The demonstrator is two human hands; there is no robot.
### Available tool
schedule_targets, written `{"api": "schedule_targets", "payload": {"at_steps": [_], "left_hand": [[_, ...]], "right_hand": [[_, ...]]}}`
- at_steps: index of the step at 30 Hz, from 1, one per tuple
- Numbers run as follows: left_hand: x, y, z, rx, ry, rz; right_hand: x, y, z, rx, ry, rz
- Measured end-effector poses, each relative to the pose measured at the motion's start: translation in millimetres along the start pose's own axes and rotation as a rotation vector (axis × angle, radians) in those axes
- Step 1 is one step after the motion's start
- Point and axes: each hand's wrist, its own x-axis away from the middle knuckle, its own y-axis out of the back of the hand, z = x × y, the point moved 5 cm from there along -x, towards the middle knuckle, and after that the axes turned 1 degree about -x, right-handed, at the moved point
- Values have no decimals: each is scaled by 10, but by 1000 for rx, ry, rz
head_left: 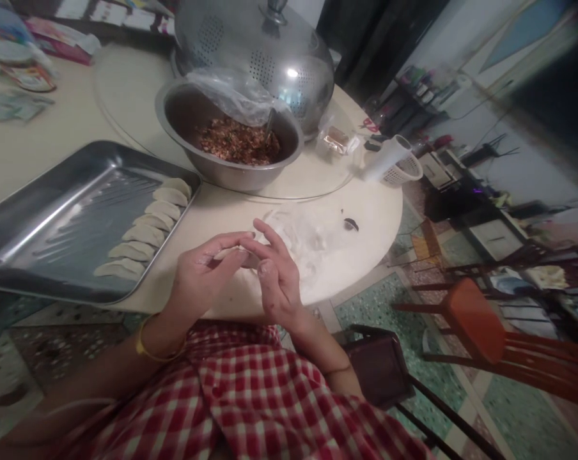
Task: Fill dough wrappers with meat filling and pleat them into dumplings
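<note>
My left hand [203,276] and my right hand [274,278] meet over the near edge of the round table [54,128], both pinched on a pale dumpling [229,253] between their fingertips. Most of the dumpling is hidden by the fingers. A metal tray [54,217] to the left holds a row of several folded dumplings [145,233] along its right side. Beyond my hands stands a steel bowl [231,172] of brown minced filling [236,142] with a utensil standing in it.
A clear plastic sheet with wrappers [308,236] lies just past my right hand. A perforated metal dome cover [270,57] stands behind the bowl. A small white basket [404,169] sits at the table's right edge. A red chair [481,326] and dark stool [380,370] stand at right.
</note>
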Motion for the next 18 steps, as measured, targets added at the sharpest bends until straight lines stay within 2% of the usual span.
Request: {"api": "schedule_targets", "payload": {"at_steps": [3, 5, 9, 13, 16, 18], "left_hand": [[-9, 9, 20, 27, -16, -53], [-6, 18, 17, 31, -37, -82], [17, 28, -31, 37, -70, -66], [48, 40, -169, -55, -222, -25], [65, 60, -232, -121, -347, -69], [50, 68, -215, -130, -366, -92]], "right_hand": [[8, -7, 12, -16, -7, -6], [16, -12, 2, -38, -67, -9], [33, -32, -49, -157, -200, 29], [32, -59, -131, -245, -256, 61], [39, -75, -209, -288, -284, 57], [53, -92, -265, -357, -345, 90]]}}
